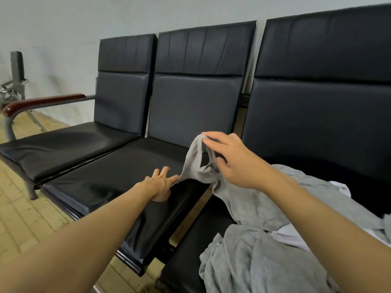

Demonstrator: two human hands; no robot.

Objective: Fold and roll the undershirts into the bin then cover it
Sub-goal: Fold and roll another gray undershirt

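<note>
**Grey undershirt stretched between two hands over the seats**

A grey undershirt (203, 166) hangs across the gap between the middle seat (118, 176) and the right seat (190, 261) of a black padded waiting bench. The right hand (234, 163), at about 1 o'clock from frame centre, pinches a shoulder strap and lifts it. The left hand (160, 185), fingers spread, rests on the middle seat and grips the other strap's edge with thumb and forefinger. The shirt's body trails toward 4 o'clock into a pile of grey and white garments (264, 256) on the right seat. A red-brown armrest (42, 102) stands at 9 o'clock, beyond the left seat.
</note>
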